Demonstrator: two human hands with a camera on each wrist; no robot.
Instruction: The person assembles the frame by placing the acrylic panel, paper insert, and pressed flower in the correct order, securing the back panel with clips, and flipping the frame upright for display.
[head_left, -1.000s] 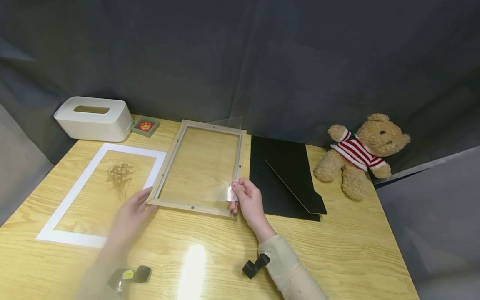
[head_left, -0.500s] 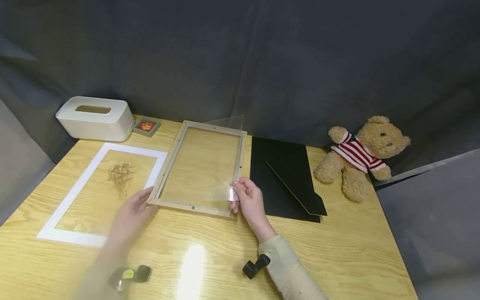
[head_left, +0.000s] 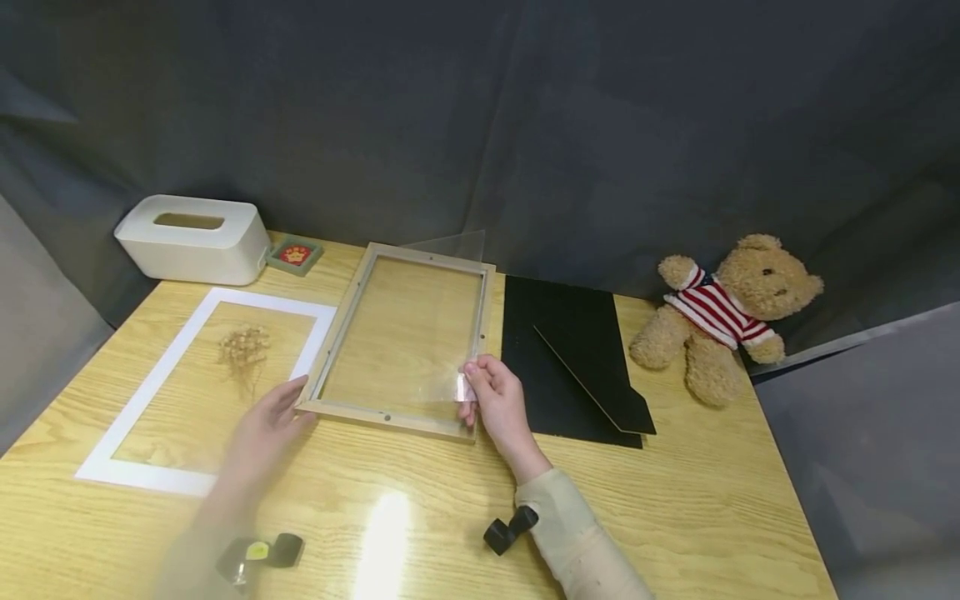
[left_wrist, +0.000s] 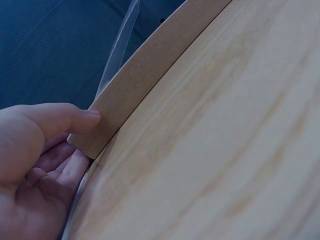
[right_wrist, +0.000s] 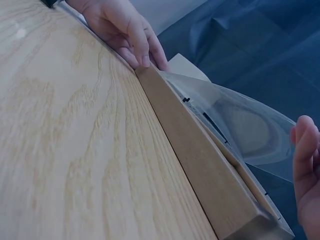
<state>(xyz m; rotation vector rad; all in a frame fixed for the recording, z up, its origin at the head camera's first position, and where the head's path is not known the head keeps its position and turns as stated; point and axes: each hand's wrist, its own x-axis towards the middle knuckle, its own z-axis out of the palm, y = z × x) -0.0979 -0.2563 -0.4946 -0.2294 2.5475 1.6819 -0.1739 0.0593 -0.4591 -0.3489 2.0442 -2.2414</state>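
Note:
A light wooden picture frame (head_left: 390,419) lies on the table in the head view, its inner side up. My left hand (head_left: 262,429) holds its near left corner; in the left wrist view the thumb lies against the frame's side (left_wrist: 140,65) and the fingers curl at the corner. Between thumb and fingers, my right hand (head_left: 498,404) pinches the near right corner of a clear sheet (head_left: 465,244). That sheet slants over the frame, and in the right wrist view it bows (right_wrist: 240,120), raised on the right hand's side. Left of the frame lies a white-bordered mat (head_left: 150,475) with dried flowers (head_left: 243,343).
A black backing board (head_left: 525,400) with an easel leg (head_left: 600,383) lies right of the frame. Beyond it sits a teddy bear (head_left: 720,300) in a striped top. A white tissue box (head_left: 195,242) and a small green square dish (head_left: 295,256) stand at the back left.
Both hands, the frame and the clear sheet keep almost the same places. The head view has shifted very slightly.

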